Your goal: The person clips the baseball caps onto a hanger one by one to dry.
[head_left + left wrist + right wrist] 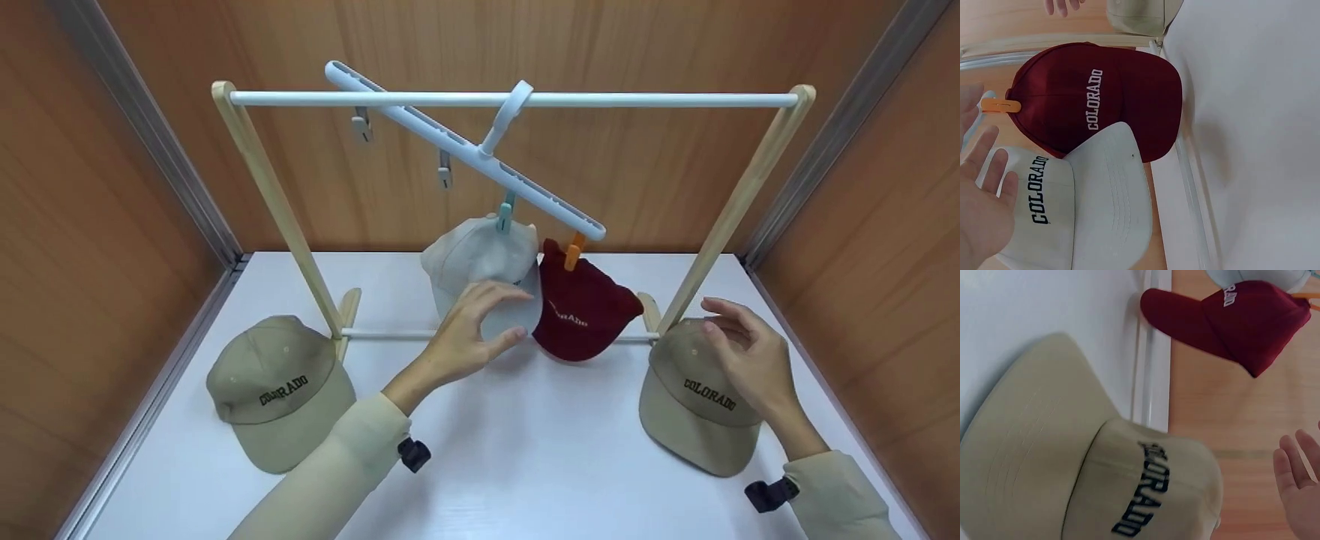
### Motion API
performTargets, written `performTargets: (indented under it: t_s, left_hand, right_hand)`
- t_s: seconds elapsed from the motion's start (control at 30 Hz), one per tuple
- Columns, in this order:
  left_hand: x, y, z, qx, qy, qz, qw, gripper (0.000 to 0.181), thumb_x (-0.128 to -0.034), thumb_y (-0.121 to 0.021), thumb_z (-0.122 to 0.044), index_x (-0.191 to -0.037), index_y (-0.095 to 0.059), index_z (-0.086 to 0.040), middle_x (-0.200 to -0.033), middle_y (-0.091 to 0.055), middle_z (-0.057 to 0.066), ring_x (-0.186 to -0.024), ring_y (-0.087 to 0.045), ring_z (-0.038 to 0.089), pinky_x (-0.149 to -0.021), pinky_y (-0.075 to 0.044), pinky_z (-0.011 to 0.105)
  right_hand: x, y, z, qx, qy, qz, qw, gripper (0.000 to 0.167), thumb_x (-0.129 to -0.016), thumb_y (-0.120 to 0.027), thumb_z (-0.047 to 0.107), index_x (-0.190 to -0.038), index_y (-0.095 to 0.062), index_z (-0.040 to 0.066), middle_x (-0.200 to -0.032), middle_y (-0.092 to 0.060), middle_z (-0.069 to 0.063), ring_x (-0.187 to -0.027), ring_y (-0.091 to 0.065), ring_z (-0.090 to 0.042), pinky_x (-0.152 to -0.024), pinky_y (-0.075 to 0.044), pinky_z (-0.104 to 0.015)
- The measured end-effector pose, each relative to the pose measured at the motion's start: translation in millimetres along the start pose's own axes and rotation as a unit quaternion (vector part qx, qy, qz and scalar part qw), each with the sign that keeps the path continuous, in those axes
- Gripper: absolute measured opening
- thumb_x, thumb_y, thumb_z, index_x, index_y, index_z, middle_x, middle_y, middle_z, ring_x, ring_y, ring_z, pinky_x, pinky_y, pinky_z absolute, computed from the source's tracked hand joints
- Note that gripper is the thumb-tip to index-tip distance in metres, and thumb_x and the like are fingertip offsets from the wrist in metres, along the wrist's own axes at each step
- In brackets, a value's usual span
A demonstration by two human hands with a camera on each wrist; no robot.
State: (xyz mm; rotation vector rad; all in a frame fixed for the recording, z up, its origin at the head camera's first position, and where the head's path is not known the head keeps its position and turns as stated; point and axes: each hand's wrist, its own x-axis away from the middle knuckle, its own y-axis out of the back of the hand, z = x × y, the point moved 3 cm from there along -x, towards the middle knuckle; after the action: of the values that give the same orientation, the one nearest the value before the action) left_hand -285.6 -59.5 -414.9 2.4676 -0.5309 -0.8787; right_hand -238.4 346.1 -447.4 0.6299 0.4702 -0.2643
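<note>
Tabletop: white surface (540, 465), enclosed at its far, left and right edges by wood-grain panels (637, 45) with metal strips (150, 135) at the corners.
Rack: pale wooden legs with a white bar (660, 100), standing toward the far edge.
Hanger: light-blue hanger (461, 147), hooked over the bar and slanting down to the right; two grey clips (445, 176) hang bare.
White cap: white cap (480, 251), hung from a teal clip (505, 217).
Maroon cap: maroon cap (589, 292), hung from an orange clip (573, 255) beside it.
Khaki caps: left khaki cap (289, 382) near the left edge; right khaki cap (697, 405) near the right.
Left hand: left hand (476, 330) before the white cap, thumb and fingers parted, grasping nothing; contact cannot be told.
Right hand: right hand (754, 356) just beside the right khaki cap, fingers loosely bent, holding nothing.
</note>
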Motion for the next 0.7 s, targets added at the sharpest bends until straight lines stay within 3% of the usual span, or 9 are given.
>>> performTargets:
  t_s: [0.37, 0.57, 0.7]
  left_hand:
    - [-8.0, -28.1, -9.2, 0.018, -0.009, 0.030, 0.9993, 0.042, -0.1003, -0.075, -0.031, -0.141, -0.066, -0.023, -0.147, -0.060, -0.006, -0.139, -0.046, 0.014, -0.118, -0.040, 0.048]
    - [-9.3, -38.9, -8.6, 0.015, -0.010, 0.033, 0.9993, 0.043, -0.1004, -0.074, -0.033, -0.140, -0.067, -0.019, -0.146, -0.060, -0.005, -0.140, -0.044, 0.014, -0.120, -0.037, 0.047]
    - [-10.9, -46.3, -7.7, 0.012, -0.009, 0.039, 0.9991, 0.042, -0.1004, -0.074, -0.033, -0.140, -0.067, -0.020, -0.146, -0.060, -0.005, -0.139, -0.045, 0.014, -0.119, -0.038, 0.046]
  right_hand:
    - [0.4, 20, -37, 0.074, -0.009, 0.000, 0.9972, 0.044, -0.104, -0.070, 0.016, -0.145, -0.062, 0.005, -0.139, -0.066, -0.018, -0.117, -0.056, 0.002, -0.098, -0.038, -0.003]
    - [2.1, 29, -59, 0.106, -0.028, 0.026, 0.9937, 0.049, -0.104, -0.069, 0.023, -0.150, -0.058, 0.007, -0.143, -0.061, -0.021, -0.124, -0.057, -0.037, -0.095, -0.031, -0.003]
    - [3.0, 32, -71, 0.107, -0.044, 0.059, 0.9916, 0.052, -0.107, -0.066, 0.027, -0.153, -0.053, 0.007, -0.144, -0.059, -0.024, -0.127, -0.057, -0.044, -0.094, -0.030, -0.005]
